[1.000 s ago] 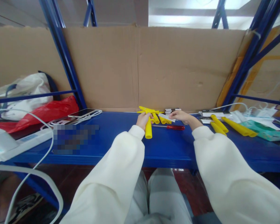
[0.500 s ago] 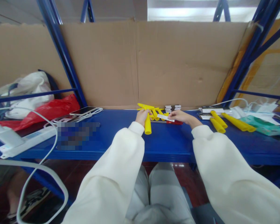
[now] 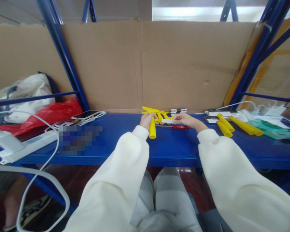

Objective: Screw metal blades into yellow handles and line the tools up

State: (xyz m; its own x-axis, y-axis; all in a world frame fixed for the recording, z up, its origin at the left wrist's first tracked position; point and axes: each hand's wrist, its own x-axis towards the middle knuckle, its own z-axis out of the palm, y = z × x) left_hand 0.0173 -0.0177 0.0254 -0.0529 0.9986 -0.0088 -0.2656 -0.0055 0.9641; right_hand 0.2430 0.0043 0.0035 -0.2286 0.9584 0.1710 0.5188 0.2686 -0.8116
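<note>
My left hand (image 3: pixel 145 119) is closed around a yellow tapered tube (image 3: pixel 152 130), whose wider, round end points toward me. To its right, my right hand (image 3: pixel 182 119) pinches one end of a small flat white strip (image 3: pixel 167 121). The strip's free end reaches toward the yellow tube, and a gap stays between them. Behind both hands lie several more yellow pieces (image 3: pixel 159 116), partly covered by my left hand and the strip. A screwdriver with a red handle (image 3: pixel 180 127) lies on the table just below my right hand.
A stack of small white-and-black packs (image 3: pixel 178 111) stands behind my right hand. Several yellow tubes (image 3: pixel 225 125) and a green plastic packet (image 3: pixel 270 129) lie at right. At left are a phone (image 3: pixel 88 114), cables and a white power strip (image 3: pixel 29 146). A cardboard panel (image 3: pixel 142 64) backs the blue table (image 3: pixel 125 141).
My right hand has shifted slightly left, and the white strip has turned from slanting to nearly level. More of the red screwdriver handle shows. My left hand keeps its hold on the yellow tube.
</note>
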